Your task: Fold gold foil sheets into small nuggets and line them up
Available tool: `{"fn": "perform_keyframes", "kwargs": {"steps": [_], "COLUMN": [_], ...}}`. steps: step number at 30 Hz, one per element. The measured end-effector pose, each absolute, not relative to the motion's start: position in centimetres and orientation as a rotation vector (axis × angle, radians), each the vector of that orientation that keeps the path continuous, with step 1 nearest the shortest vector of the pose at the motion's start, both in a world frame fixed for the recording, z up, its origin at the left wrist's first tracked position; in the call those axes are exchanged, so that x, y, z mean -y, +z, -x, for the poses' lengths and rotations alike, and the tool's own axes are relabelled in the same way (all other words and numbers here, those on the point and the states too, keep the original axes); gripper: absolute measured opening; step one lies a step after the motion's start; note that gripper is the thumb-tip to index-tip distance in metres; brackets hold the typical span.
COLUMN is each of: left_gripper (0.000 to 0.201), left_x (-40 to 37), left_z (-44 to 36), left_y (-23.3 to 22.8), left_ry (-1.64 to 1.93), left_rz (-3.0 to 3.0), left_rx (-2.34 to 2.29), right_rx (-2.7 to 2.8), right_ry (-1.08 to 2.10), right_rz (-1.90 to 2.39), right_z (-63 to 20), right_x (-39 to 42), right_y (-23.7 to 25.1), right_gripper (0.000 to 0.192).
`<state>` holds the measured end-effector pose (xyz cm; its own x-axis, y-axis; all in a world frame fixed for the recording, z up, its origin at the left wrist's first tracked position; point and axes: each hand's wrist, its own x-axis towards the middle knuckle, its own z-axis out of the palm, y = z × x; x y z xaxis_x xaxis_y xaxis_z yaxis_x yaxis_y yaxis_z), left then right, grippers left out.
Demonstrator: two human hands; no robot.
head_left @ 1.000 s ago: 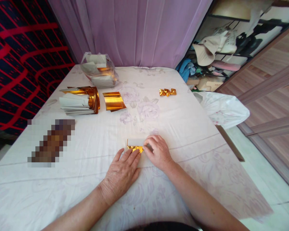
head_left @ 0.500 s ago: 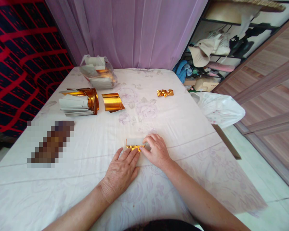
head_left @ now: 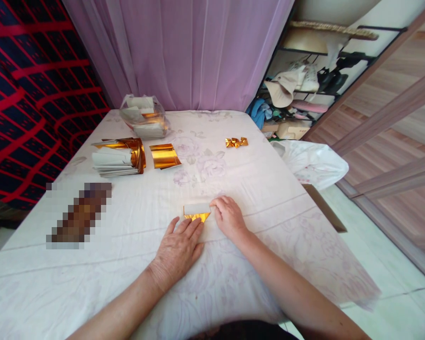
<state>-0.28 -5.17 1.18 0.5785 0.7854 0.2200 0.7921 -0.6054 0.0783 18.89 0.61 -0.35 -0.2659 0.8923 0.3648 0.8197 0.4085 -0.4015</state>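
Observation:
A partly folded sheet of gold foil paper (head_left: 197,209) lies in front of me, white side up along its far strip and gold along the near fold. The near fold slants at its right end. My left hand (head_left: 180,243) lies flat with fingers stretched out, fingertips pressing the near gold edge. My right hand (head_left: 229,216) is closed, its thumb and forefinger pinched at the paper's far right corner. A folded gold foil piece (head_left: 236,142) sits farther back on the right.
At the back left stand a stack of foil sheets (head_left: 120,158), a loose curled gold sheet (head_left: 165,156) and a clear bag of sheets (head_left: 145,118). A pixelated brown item (head_left: 81,212) lies left on the flowered tablecloth (head_left: 127,283). A white plastic bag (head_left: 311,163) is beyond the right edge.
My right thumb has left the near fold, and the hand has drawn to the paper's right corner, uncovering the slanted gold end. My left hand stays on the paper. The view has shifted slightly.

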Motion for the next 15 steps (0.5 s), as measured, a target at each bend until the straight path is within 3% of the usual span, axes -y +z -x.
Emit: {"fn": "perform_keyframes", "kwargs": {"steps": [7,15], "left_gripper": [0.034,0.026], "left_x": [4.5,3.4], "left_z": [0.6,1.9], "left_y": [1.4,0.7], "left_ry": [-0.454,-0.684], "left_rz": [2.822,2.846], "left_rx": [1.361,1.376], "right_rx": [2.317,2.395], "right_ry": [0.233,0.289], "right_rz": [1.13,1.183], "right_z": [-18.6,-18.4], "right_x": [1.3,1.0], "right_y": [0.5,0.5], "right_gripper": [0.019,0.022]}}
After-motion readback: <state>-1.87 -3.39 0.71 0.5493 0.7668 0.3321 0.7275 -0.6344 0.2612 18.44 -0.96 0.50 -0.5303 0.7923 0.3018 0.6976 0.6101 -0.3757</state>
